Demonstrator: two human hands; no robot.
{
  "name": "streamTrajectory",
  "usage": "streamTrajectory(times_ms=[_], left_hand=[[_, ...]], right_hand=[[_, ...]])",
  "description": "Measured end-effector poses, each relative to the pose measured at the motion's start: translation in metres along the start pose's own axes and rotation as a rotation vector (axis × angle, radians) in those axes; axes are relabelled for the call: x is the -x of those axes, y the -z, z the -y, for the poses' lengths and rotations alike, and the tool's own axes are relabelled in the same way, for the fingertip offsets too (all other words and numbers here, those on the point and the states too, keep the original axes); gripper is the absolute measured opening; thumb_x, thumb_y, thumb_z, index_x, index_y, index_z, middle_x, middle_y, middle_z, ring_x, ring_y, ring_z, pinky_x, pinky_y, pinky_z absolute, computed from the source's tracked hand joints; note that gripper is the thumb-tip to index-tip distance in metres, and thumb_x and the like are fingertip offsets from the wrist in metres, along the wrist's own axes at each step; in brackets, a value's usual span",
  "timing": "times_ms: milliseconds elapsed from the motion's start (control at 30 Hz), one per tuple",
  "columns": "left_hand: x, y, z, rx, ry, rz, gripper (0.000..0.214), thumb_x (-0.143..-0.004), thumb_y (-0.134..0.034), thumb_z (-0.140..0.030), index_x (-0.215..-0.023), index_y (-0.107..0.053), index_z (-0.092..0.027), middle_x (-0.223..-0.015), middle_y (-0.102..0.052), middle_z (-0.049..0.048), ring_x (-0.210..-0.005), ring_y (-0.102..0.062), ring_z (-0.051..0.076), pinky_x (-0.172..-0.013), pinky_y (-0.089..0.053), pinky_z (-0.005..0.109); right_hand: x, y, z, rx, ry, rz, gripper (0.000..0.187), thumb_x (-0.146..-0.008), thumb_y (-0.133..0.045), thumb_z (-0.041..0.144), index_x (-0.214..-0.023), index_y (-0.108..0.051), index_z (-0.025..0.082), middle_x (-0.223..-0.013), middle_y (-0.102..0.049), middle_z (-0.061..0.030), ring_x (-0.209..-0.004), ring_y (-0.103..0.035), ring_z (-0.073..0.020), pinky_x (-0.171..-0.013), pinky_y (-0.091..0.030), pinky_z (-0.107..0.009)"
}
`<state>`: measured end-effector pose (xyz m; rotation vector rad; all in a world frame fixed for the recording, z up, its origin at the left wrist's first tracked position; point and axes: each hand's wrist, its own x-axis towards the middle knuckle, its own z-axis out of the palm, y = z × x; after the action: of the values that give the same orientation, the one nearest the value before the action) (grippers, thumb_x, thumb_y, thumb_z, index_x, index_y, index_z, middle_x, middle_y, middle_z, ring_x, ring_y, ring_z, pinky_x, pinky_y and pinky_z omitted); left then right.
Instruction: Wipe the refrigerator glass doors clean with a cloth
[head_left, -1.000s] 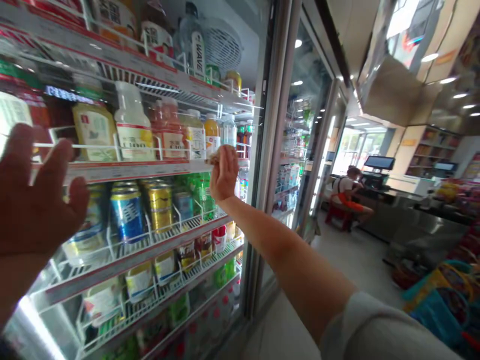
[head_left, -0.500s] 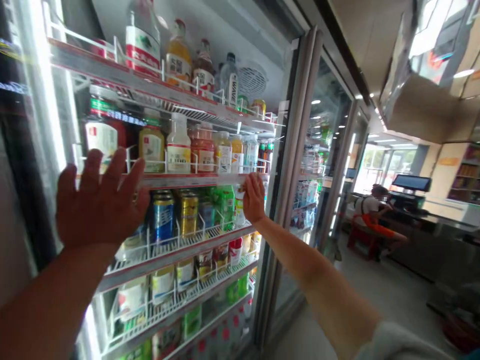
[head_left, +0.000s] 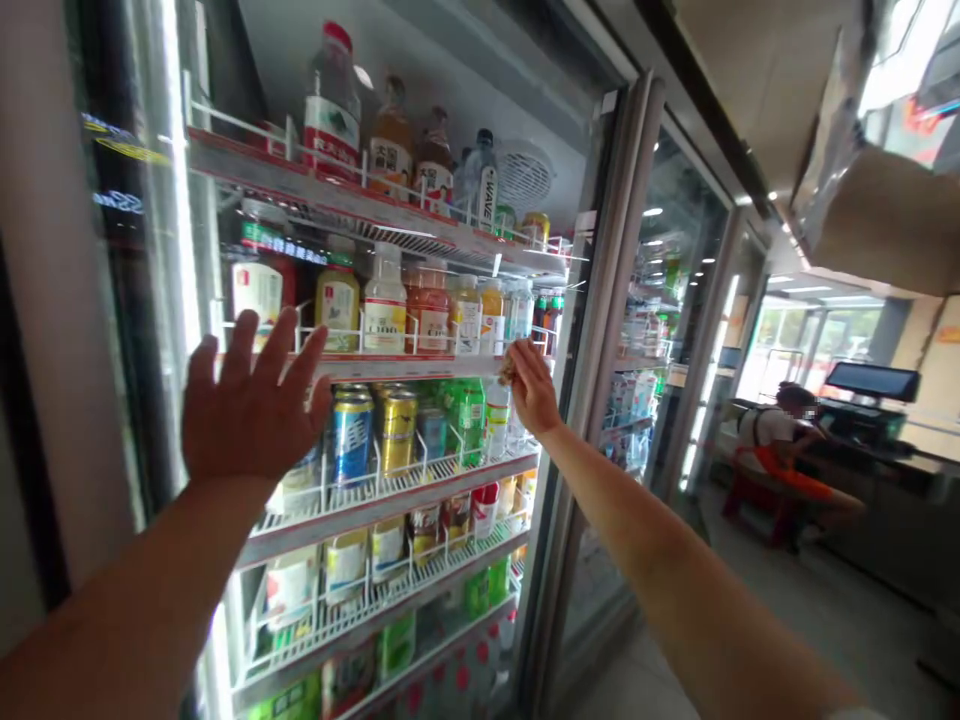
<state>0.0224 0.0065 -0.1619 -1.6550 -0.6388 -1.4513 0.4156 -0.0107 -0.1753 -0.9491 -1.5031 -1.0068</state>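
My left hand (head_left: pixel 251 410) is open, fingers spread, flat against the glass door (head_left: pixel 450 130) of a lit drinks cooler, in front of the can shelf (head_left: pixel 375 500). My right hand (head_left: pixel 534 390) is closed in a pinch near the door's right edge, at the height of the bottle shelf (head_left: pixel 405 365). A small brownish wad (head_left: pixel 508 371) shows at its fingertips; I cannot make out what it is. Behind the glass stand bottles (head_left: pixel 384 305) in a row and cans (head_left: pixel 351 440) below them.
A second glass cooler door (head_left: pixel 652 330) follows on the right. Further back a person (head_left: pixel 780 440) sits on a red stool at a counter with a monitor (head_left: pixel 874 380). A dark panel (head_left: pixel 45 350) flanks the cooler on the left. Grey floor (head_left: pixel 817 620) lies to the right.
The view has pulled back and swung left, so more of the cooler shows. Both hands stay at the glass; my left hand now appears further right, my right hand a little lower.
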Motion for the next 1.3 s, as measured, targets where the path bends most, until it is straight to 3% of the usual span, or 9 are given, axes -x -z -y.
streamTrajectory(times_ms=[167,333,500,667,733,900,1000,1167,1300], left_hand=[[-0.001,0.0,0.0,0.005,-0.008,-0.009,0.075,-0.103,-0.06,-0.034,-0.17,-0.024,-0.034,-0.169,-0.033,0.0052,-0.158,-0.027,0.034,-0.129,-0.021,0.059],[0.0,0.0,0.0,-0.008,-0.011,0.006,0.076,-0.104,-0.061,-0.033,-0.17,-0.023,-0.034,-0.17,-0.033,0.0057,-0.158,-0.026,0.034,-0.13,-0.02,0.059],[0.001,-0.001,0.003,-0.053,-0.027,0.0,0.081,-0.103,-0.066,-0.031,-0.171,-0.021,-0.034,-0.17,-0.032,0.0053,-0.158,-0.027,0.034,-0.13,-0.022,0.057],[0.0,0.002,0.0,-0.007,0.005,0.037,0.077,-0.104,-0.064,-0.028,-0.17,-0.025,-0.033,-0.17,-0.031,0.0046,-0.158,-0.026,0.035,-0.129,-0.022,0.061],[0.0,0.004,-0.002,0.011,0.027,0.052,0.076,-0.104,-0.063,-0.027,-0.17,-0.025,-0.033,-0.17,-0.029,0.0047,-0.159,-0.025,0.035,-0.129,-0.021,0.062],[0.0,0.005,-0.002,-0.049,0.005,0.047,0.079,-0.104,-0.063,-0.025,-0.171,-0.021,-0.035,-0.17,-0.031,0.006,-0.158,-0.027,0.035,-0.128,-0.025,0.061],[0.001,0.006,-0.001,-0.064,-0.009,0.043,0.077,-0.104,-0.062,-0.024,-0.171,-0.024,-0.033,-0.168,-0.034,0.0076,-0.158,-0.027,0.034,-0.129,-0.026,0.06],[0.0,0.008,-0.002,-0.092,-0.019,0.072,0.066,-0.106,-0.059,-0.024,-0.167,-0.034,-0.025,-0.168,-0.033,0.0108,-0.158,-0.025,0.035,-0.129,-0.025,0.059],[0.0,0.008,-0.002,-0.099,-0.016,0.069,0.058,-0.107,-0.058,-0.025,-0.163,-0.041,-0.022,-0.168,-0.034,0.0118,-0.158,-0.025,0.035,-0.129,-0.026,0.06]], right_hand=[[-0.011,-0.01,0.001,0.067,-0.144,-0.209,0.062,-0.106,-0.025,0.019,-0.167,-0.027,0.014,-0.167,-0.037,-0.0171,-0.161,-0.025,-0.0265,-0.129,-0.033,-0.062],[-0.038,-0.022,0.027,0.03,0.035,-0.076,0.048,-0.105,-0.042,0.026,-0.151,-0.057,0.027,-0.157,-0.055,-0.0016,-0.155,-0.039,-0.0192,-0.13,-0.038,-0.044],[-0.062,-0.023,0.024,0.095,-0.177,-0.288,0.055,-0.104,-0.029,0.02,-0.153,-0.052,0.014,-0.156,-0.052,-0.0158,-0.154,-0.04,-0.027,-0.128,-0.036,-0.061],[-0.034,-0.019,0.046,0.043,0.175,0.018,0.051,-0.104,-0.039,0.024,-0.153,-0.054,0.025,-0.159,-0.052,-0.0034,-0.159,-0.032,-0.0205,-0.13,-0.038,-0.044],[-0.036,-0.018,0.04,0.035,0.163,0.003,0.049,-0.103,-0.041,0.025,-0.15,-0.057,0.028,-0.156,-0.055,-0.0011,-0.155,-0.039,-0.0186,-0.129,-0.039,-0.041],[-0.068,-0.025,-0.018,0.089,-0.229,-0.376,0.056,-0.102,-0.03,0.021,-0.153,-0.05,0.014,-0.152,-0.054,-0.0181,-0.151,-0.043,-0.0266,-0.126,-0.037,-0.06],[-0.069,-0.032,-0.039,0.096,-0.334,-0.488,0.055,-0.1,-0.032,0.025,-0.149,-0.053,0.012,-0.148,-0.056,-0.0205,-0.146,-0.047,-0.0286,-0.123,-0.039,-0.061],[-0.06,-0.032,-0.044,0.093,-0.304,-0.493,0.056,-0.099,-0.032,0.025,-0.149,-0.054,0.01,-0.147,-0.056,-0.0227,-0.146,-0.048,-0.0309,-0.122,-0.039,-0.064],[-0.055,-0.021,-0.022,0.067,-0.088,-0.335,0.058,-0.103,-0.032,0.027,-0.156,-0.046,0.009,-0.157,-0.048,-0.0232,-0.157,-0.034,-0.0315,-0.126,-0.03,-0.067]])
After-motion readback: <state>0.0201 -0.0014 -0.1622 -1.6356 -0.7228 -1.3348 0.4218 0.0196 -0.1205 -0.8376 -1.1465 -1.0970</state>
